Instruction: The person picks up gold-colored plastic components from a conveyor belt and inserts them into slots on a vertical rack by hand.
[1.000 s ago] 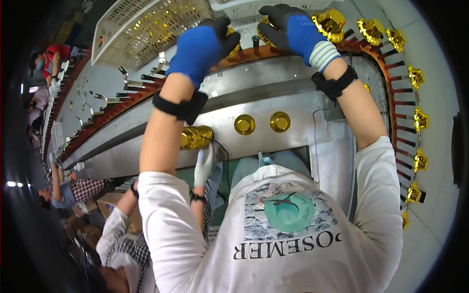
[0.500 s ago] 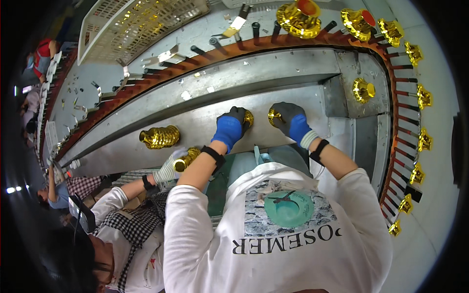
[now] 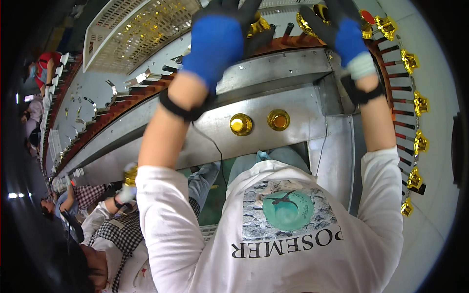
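Metal bench [image 3: 288, 103]: two gold cups [image 3: 241, 124] near front edge. Orange conveyor [image 3: 288, 46] curves past far edge. Left hand [image 3: 222, 31], right hand [image 3: 343, 29] half-curled at gold pieces [image 3: 260, 25]; grip unclear.

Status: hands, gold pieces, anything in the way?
Left hand at one gold flared piece, right hand at second flared piece; grips unclear. Two round gold pieces on the metal bench. Black cord dangles over it, possible snag.

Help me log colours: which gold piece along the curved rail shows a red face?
The gold piece just right of the right hand; the others down the right side show only gold.
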Tool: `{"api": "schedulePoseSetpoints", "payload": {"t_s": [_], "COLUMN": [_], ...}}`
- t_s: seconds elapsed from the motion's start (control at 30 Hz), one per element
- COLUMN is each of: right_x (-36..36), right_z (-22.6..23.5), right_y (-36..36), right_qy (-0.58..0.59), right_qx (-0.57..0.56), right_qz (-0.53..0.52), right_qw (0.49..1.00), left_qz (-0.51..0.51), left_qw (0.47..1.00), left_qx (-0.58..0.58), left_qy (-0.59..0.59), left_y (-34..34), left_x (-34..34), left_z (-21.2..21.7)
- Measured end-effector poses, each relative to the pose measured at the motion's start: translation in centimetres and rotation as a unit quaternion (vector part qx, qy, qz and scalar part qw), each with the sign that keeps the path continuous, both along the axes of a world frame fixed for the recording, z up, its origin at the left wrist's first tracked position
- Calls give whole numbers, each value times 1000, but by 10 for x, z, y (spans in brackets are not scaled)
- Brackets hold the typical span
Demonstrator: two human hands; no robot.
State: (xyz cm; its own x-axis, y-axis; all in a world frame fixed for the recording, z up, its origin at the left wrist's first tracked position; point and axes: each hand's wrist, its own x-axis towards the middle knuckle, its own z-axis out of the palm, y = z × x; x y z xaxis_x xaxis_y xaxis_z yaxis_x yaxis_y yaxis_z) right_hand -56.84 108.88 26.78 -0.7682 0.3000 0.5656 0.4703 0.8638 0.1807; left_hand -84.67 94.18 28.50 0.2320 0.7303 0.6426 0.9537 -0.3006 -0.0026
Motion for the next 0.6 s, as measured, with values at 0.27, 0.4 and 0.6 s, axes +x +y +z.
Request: {"api": "schedulePoseSetpoints", "payload": {"t_s": [0.27, 0.4, 0.6], "right_x": [-54, -29, 5], "right_z": [7, -18, -212], "right_y": [-55, -123, -192], "right_qy": [66, 97, -126], "right_qx": [-202, -294, -419], "right_qz": [30, 95, 11], "right_qw": [977, 946, 899], "left_qz": [49, 29, 95], "left_qw": [993, 956, 863], "left_qx": [-101, -251, -482], "left_qy": [-27, -149, -116], "left_y": [-43, -133, -192], "left_x": [-28, 4, 20], "left_z": [-24, -42, -250]}}
